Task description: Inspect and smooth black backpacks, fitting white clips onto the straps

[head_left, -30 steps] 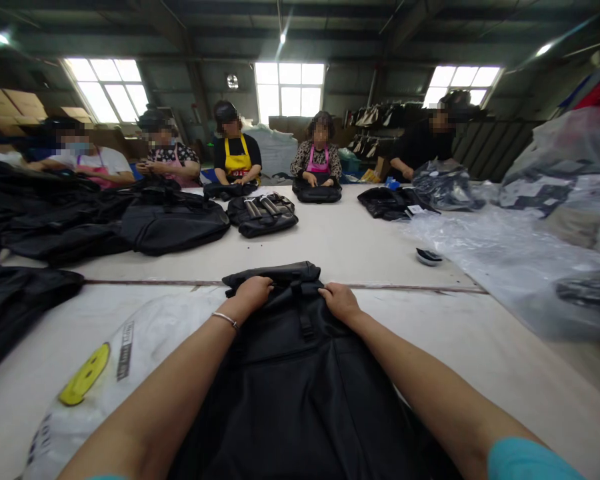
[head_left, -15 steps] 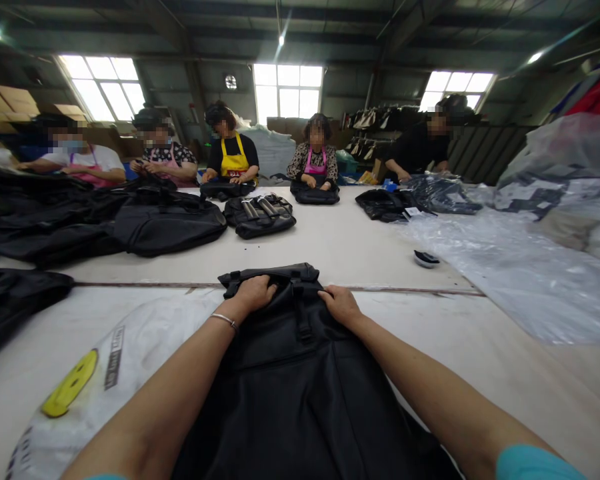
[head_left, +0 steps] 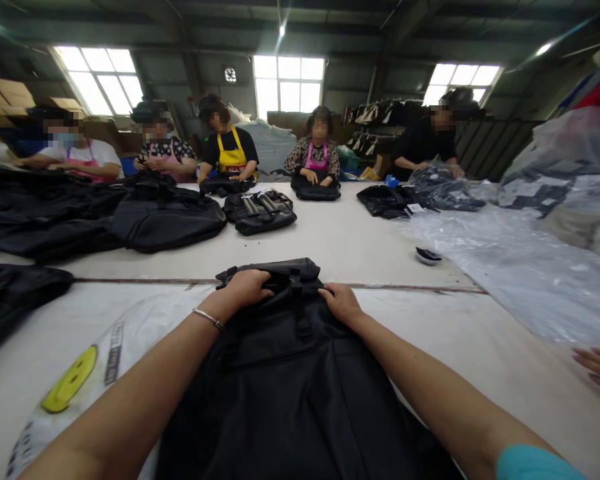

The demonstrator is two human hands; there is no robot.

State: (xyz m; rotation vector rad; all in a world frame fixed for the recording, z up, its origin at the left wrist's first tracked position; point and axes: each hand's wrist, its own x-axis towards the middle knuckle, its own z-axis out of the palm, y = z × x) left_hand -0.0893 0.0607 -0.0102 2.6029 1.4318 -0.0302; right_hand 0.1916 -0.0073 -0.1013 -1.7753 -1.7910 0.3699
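Handling large black leather-like bag [head_left: 290, 393], lying on off-white bench [head_left: 460, 333] | left hand [head_left: 245, 289] shifted slightly outward at its top, cannot tell grip | right hand [head_left: 342, 303] still pinching its edge; that side seems anchored

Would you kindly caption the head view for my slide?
Left grip and right grip on a black bag, co-workers across the pale table.

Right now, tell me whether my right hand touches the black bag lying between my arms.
Touching: the head view shows the right hand gripping the side of the black bag near its top.
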